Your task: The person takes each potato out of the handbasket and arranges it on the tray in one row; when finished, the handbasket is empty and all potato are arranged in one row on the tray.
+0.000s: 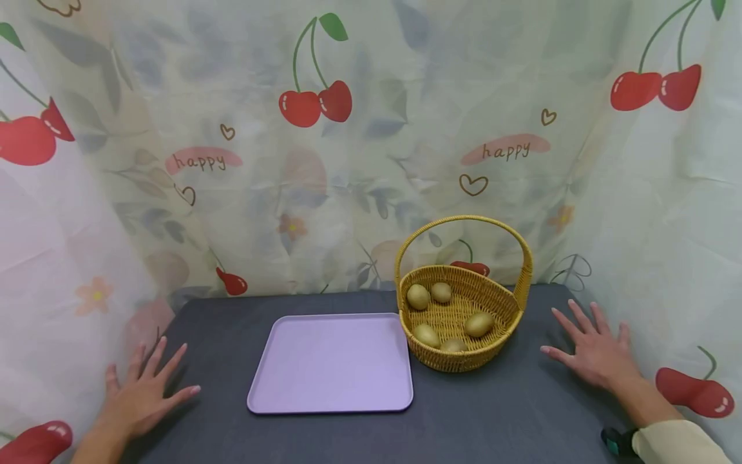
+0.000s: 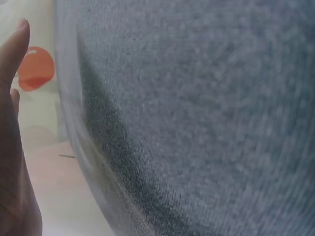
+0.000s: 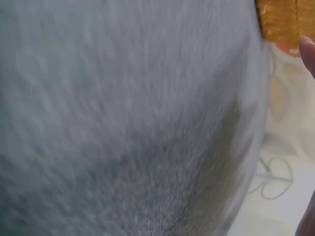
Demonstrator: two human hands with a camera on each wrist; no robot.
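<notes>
The wicker basket (image 1: 489, 296) stood on the dark table (image 1: 481, 412), handle upright, five egg-shaped pieces (image 1: 479, 325) inside; the lilac tray (image 1: 330, 364) lay between eight and nine o'clock from it, touching or just beside. The right hand (image 1: 603, 354), at three to four o'clock from the basket, and the left hand (image 1: 136, 399), nearer nine o'clock beyond the tray, both had fingers spread, gripping nothing; whether either palm met the tabletop was hard to tell. It looked like a ready pose, handling not yet begun. Touching a piece called for a right-hand reach towards nine o'clock, below the handle.
</notes>
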